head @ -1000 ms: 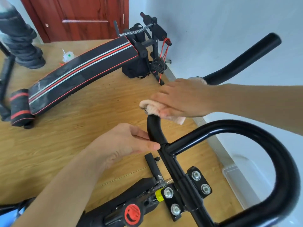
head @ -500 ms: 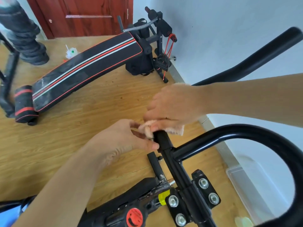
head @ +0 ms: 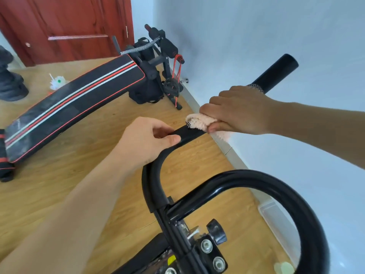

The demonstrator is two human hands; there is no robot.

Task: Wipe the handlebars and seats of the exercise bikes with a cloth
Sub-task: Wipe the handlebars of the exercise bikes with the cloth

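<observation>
The exercise bike's black handlebar (head: 153,182) curves up from the clamp at the bottom and runs right to an open tube end (head: 280,71). My right hand (head: 241,110) presses a fluffy pale pink cloth (head: 199,122) around the upper bar, past the bend. My left hand (head: 147,142) pinches the same bar just below the cloth, thumb on top. A second black loop (head: 296,200) of the handlebar arcs across the lower right. No seat is in view.
A black sit-up bench (head: 75,103) with red and white stripes lies on the wooden floor to the left. Behind it is a red door (head: 69,26). The pale wall and skirting run along the right. A clear plastic box (head: 276,216) sits by the wall.
My right hand has slid the cloth up from near the stem junction to the upper bar. My left hand followed up the bend. The view shifted too.
</observation>
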